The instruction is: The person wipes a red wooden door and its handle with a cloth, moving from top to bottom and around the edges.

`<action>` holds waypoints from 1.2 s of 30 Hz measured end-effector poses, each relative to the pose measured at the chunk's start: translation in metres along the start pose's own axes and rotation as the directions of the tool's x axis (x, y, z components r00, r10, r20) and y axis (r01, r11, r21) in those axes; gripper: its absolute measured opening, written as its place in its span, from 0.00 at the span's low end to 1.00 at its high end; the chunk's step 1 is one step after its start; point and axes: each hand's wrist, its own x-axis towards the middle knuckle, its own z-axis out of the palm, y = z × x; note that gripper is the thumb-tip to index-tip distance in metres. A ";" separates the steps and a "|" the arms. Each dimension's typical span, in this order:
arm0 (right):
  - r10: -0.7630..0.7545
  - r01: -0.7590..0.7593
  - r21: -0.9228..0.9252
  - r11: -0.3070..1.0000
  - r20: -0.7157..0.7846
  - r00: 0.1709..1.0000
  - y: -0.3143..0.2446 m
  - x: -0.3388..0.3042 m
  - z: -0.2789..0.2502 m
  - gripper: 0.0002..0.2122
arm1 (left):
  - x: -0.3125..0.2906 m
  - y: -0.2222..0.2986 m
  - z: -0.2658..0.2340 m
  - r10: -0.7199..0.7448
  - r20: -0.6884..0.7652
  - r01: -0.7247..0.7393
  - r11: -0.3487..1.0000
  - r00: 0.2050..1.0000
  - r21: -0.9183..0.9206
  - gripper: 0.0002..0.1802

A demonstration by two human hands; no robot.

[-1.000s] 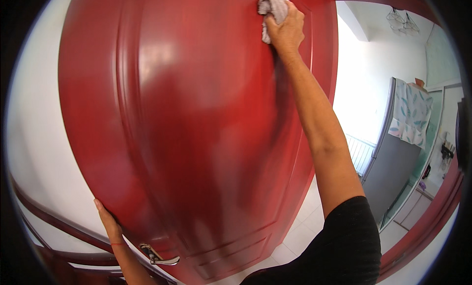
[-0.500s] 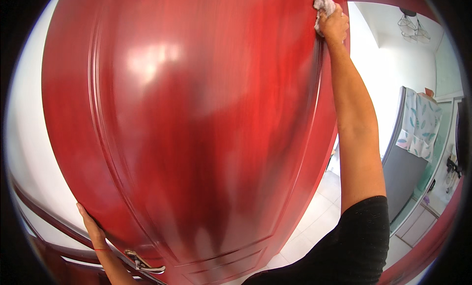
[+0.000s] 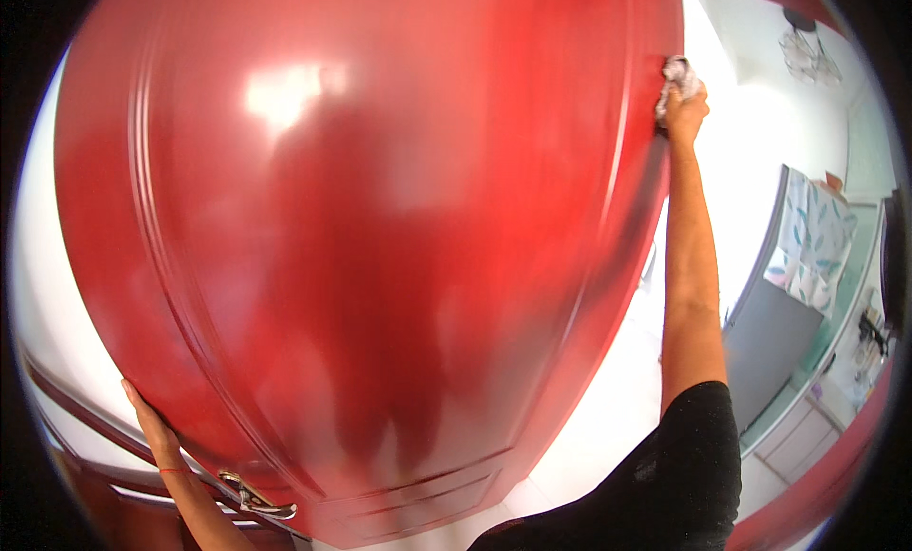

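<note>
A tall, glossy red door (image 3: 380, 294) with raised panel moulding fills most of the view. My right hand (image 3: 686, 114), arm stretched up, is closed around a crumpled whitish cloth (image 3: 677, 80) and presses it against the door's right edge, high up. Low on the left, my left hand (image 3: 150, 423) grips the door's opposite edge, some of its fingers hidden. Just right of my left wrist is a metal door handle (image 3: 255, 499). Light and a dark silhouette reflect in the door's surface.
Beyond the door's right edge is a bright room with a wire-frame ceiling lamp (image 3: 807, 52). A grey refrigerator (image 3: 774, 351) stands there under a leaf-patterned cover (image 3: 812, 242), beside a cluttered counter (image 3: 869, 347). White wall (image 3: 43, 294) and dark red trim (image 3: 90, 413) lie at the left.
My right hand has moved down and to the right with the cloth, from the moulding to the door's outer edge. My left hand remains on the left edge as the view shifts slightly.
</note>
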 end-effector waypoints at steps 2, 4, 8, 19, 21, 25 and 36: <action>-0.014 0.014 -0.077 0.997 -0.003 1.000 0.010 -0.040 -0.012 0.29 | -0.003 0.004 0.013 -0.025 0.034 0.024 1.000 0.999 0.018 0.43; 0.081 -0.078 -0.123 0.989 0.023 0.996 -0.007 -0.104 -0.020 0.29 | -0.002 0.015 0.005 -0.019 0.030 0.018 0.999 0.999 0.032 0.43; 0.222 -0.209 -0.207 0.956 0.038 0.974 -0.017 -0.161 -0.056 0.30 | -0.005 0.013 0.010 -0.101 0.102 0.104 0.994 0.990 -0.032 0.44; 0.024 -0.034 0.070 0.997 0.128 0.991 -0.235 -0.325 -0.112 0.34 | -0.074 0.052 0.008 -0.055 0.091 0.030 0.966 0.994 0.255 0.40; -0.062 0.038 0.157 0.987 0.152 0.986 -0.283 -0.340 -0.124 0.35 | -0.088 0.072 0.016 -0.012 0.097 -0.017 0.958 0.995 0.287 0.39; -0.261 0.194 0.311 0.930 0.190 0.947 -0.357 -0.360 -0.145 0.33 | -0.122 0.097 0.028 0.069 0.167 -0.115 0.952 0.984 0.283 0.39; -0.445 0.459 0.602 0.654 -0.184 0.876 -0.423 -0.244 -0.166 0.30 | -0.197 0.135 0.010 0.104 0.121 -0.139 0.931 0.987 0.338 0.39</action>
